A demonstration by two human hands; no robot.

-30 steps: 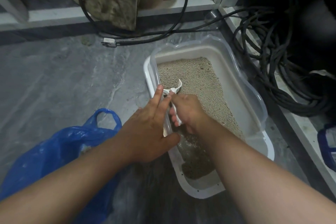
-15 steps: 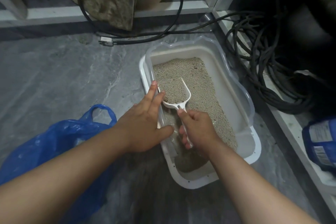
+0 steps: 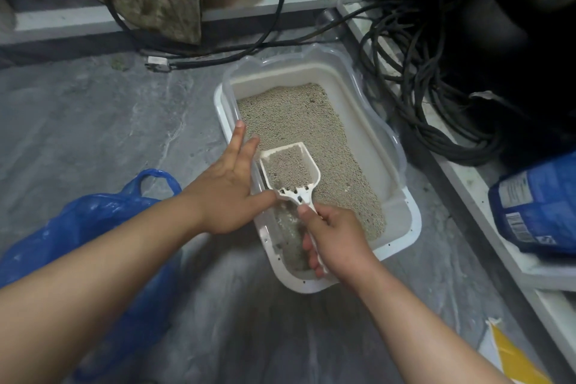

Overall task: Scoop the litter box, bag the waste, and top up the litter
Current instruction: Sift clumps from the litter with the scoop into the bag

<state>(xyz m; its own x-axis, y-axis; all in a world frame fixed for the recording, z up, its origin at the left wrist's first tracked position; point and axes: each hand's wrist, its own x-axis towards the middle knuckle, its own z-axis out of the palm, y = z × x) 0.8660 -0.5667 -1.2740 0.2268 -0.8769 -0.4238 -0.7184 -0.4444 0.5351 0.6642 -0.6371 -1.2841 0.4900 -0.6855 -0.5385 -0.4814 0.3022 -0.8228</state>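
Head view: scooping is under way. The litter box (image 3: 402,206) is sitting on the floor, and the right hand (image 3: 335,238), fingers curled round the handle, is holding a litter-filled scoop (image 3: 290,170) over it. The left hand (image 3: 226,187) is bracing the near rim, fingers straight, thumb inside. The blue bag (image 3: 93,227) lying to the left suggests bagging and topping up are remaining.

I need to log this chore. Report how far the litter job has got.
Done: nothing shows as finished.

In hand: the right hand grips the scoop, loaded with litter over the litter box; the left hand rests on its left rim.

Left: bagging into the blue bag and topping up, perhaps from the blue package.
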